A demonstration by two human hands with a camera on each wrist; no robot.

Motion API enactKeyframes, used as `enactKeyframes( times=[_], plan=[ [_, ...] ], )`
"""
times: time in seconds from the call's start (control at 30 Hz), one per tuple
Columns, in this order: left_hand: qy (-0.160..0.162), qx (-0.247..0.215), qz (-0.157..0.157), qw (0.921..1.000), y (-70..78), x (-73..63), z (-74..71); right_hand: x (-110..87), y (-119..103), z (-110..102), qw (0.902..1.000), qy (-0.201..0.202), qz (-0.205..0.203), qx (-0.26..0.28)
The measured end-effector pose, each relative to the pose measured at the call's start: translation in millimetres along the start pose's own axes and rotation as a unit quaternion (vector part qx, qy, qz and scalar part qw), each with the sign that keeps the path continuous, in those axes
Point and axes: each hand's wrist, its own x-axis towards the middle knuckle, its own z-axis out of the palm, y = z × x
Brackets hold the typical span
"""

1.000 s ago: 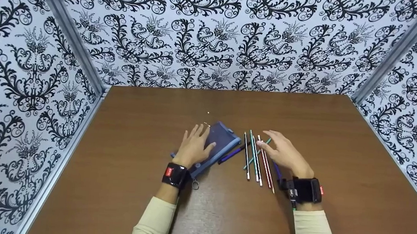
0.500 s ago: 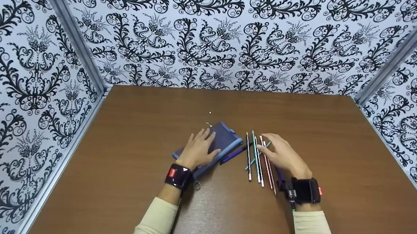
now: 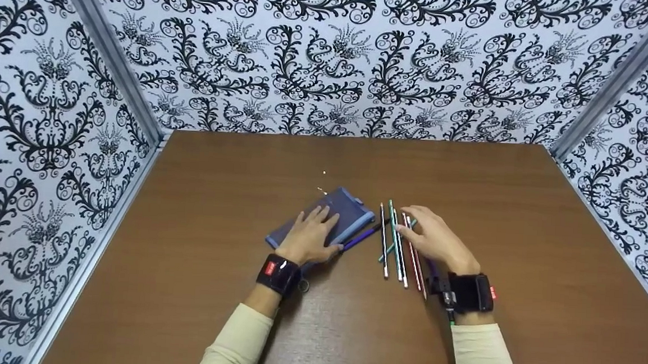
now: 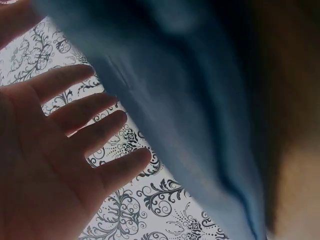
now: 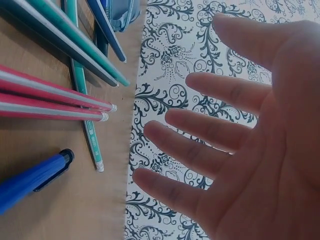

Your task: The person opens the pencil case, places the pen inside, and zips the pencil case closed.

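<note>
A flat blue zippered pencil case [image 3: 350, 209] lies slanted on the table. My left hand [image 3: 310, 237] is over it with fingers spread, the thumb reaching past its near edge beside a blue pen [image 3: 359, 239]. In the left wrist view the case [image 4: 165, 115] fills the middle, with straight fingertips right at its edge. To the right, black, teal and red striped pencils [image 3: 416, 263] lie loosely side by side, one teal pencil [image 5: 90, 135] crossing under others. Above their right side hovers my right hand [image 3: 438, 239], fingers extended, holding nothing. Below it lies another blue pen [image 5: 30, 182].
A brown wooden table [image 3: 234, 176] carries everything. Patterned white-and-black walls [image 3: 331, 64] with grey metal posts enclose its back and sides. Small shiny bits [image 3: 322, 191] lie behind the case. A metal ring [image 3: 303, 285] shows by the left wrist.
My left hand has slid slightly right and nearer over the case, its thumb now at the near edge by the pen. The right hand has moved slightly left. Case and pencils stay put.
</note>
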Motion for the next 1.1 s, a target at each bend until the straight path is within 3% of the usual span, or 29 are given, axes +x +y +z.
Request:
enactKeyframes(
  times=[0.3, 1.1],
  plan=[
    [-0.025, 0.049, 0.014, 0.9984, 0.0, 8.3, -2.6, -2.5, 0, -1, 1.0000, -0.001, 0.003, 0.001],
    [-0.074, 0.018, 0.006, 0.9971, -7.0, 14.2, -7.5, -4.2, 2, 0, 0.9999, -0.006, 0.009, -0.007]
  ],
)
